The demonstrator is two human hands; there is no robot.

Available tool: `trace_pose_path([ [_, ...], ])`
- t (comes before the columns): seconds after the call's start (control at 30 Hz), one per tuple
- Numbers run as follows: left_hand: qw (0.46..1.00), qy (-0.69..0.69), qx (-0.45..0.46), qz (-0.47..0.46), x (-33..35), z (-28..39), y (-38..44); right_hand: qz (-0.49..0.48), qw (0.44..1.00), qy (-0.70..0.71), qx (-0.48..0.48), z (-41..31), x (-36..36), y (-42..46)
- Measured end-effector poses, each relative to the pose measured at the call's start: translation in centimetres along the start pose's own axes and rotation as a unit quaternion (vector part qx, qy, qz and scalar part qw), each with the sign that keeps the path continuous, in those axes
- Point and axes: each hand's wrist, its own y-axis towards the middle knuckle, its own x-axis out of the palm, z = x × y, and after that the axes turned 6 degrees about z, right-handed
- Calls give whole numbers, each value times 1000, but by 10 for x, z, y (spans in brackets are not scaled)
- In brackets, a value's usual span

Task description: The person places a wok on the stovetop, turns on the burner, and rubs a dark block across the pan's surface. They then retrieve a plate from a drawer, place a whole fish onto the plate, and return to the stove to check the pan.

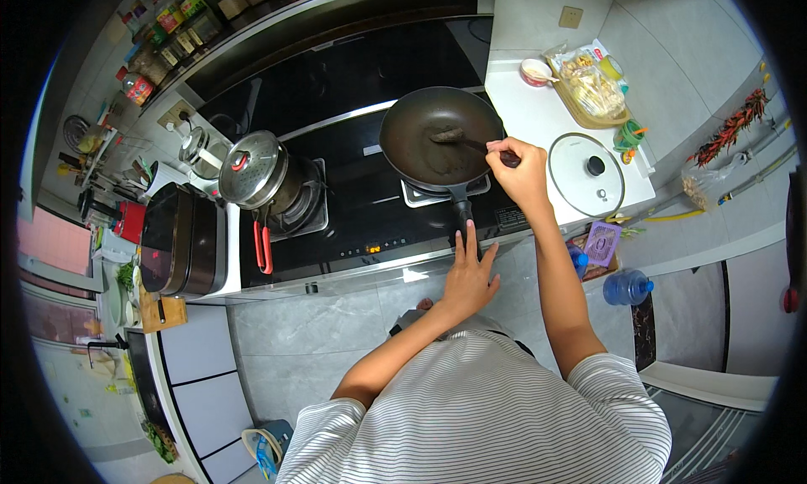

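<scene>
A dark wok (419,150) stands on the right burner of the black glass gas hob (353,219), its handle (461,205) pointing towards me. My right hand (518,169) is closed around the dark handle of a cooking utensil (447,135). The utensil's blunt brownish head rests inside the wok; I cannot tell whether it is a spatula or a brush. My left hand (470,270) is palm down with fingers spread, fingertips at the end of the wok handle. Whether they press on it is unclear. The wok's inside shows a dull, smeared bottom.
A lidded steel pot (253,175) with red handles sits on the left burner. A glass lid (585,175) lies on the right counter, near a bowl (536,73) and a yellow basket (586,115) of packaged food. Left stands a black appliance (183,238); blue water bottles (624,287) are on the floor.
</scene>
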Motion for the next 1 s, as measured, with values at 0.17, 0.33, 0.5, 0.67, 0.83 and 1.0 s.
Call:
trace_pose_path([
  [0.17, 1000, -10, -13, -9, -2, 3, 1, 2, 1000, -9, -1, -11, -20, -10],
  [0.33, 1000, -2, 8, 14, 0, 0, 0, -10, 1000, -25, 6, -28, -32, -18],
  [0.5, 1000, -1, 5, 6, -1, 0, 0, -13, 1000, -14, -1, -44, -41, -23],
  [0.67, 1000, -12, -5, -6, -2, 0, 1, -8, 1000, 4, -10, -57, -46, -26],
  [0.83, 1000, -8, -5, -11, -3, 1, 1, -26, 999, -15, -10, -57, -47, -29],
  [1.0, 1000, -7, 4, -6, 1, -2, 2, -35, 998, -24, -36, -51, -43, -33],
])
